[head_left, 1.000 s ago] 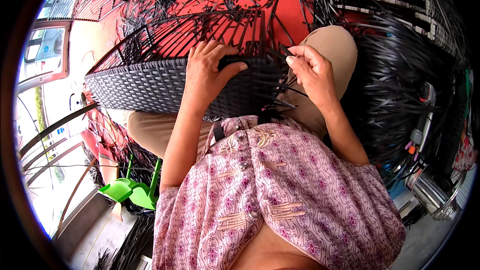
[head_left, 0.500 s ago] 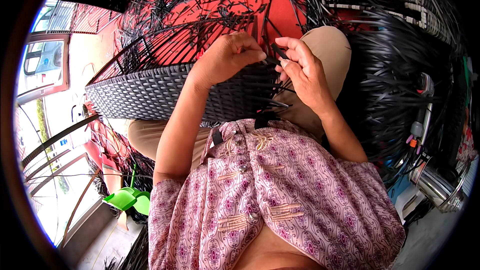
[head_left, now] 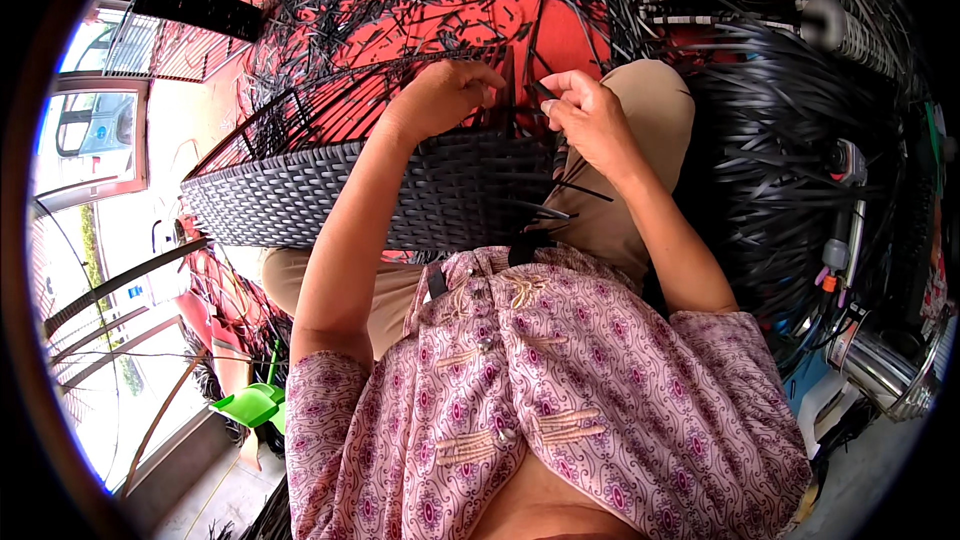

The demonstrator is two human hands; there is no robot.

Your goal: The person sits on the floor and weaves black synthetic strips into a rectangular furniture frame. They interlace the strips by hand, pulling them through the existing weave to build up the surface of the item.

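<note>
In the middle of the frame we see a half-woven dark grey basket (head_left: 330, 195) lying across the person's lap, its woven band running from the left edge toward the centre and bare frame rods arching above it. The left hand (head_left: 440, 100) rests curled on the top of the woven band just above centre, fingers closed around a rod or strand; we cannot tell which. The right hand (head_left: 590, 115), just to its right and close beside it, pinches a thin black strip (head_left: 535, 90) between thumb and fingertips. Loose strip ends poke out of the weave below the right hand. A heap of black strips (head_left: 790, 170) fills the right side, and more lie scattered on the red floor (head_left: 440, 20) at the top.
</note>
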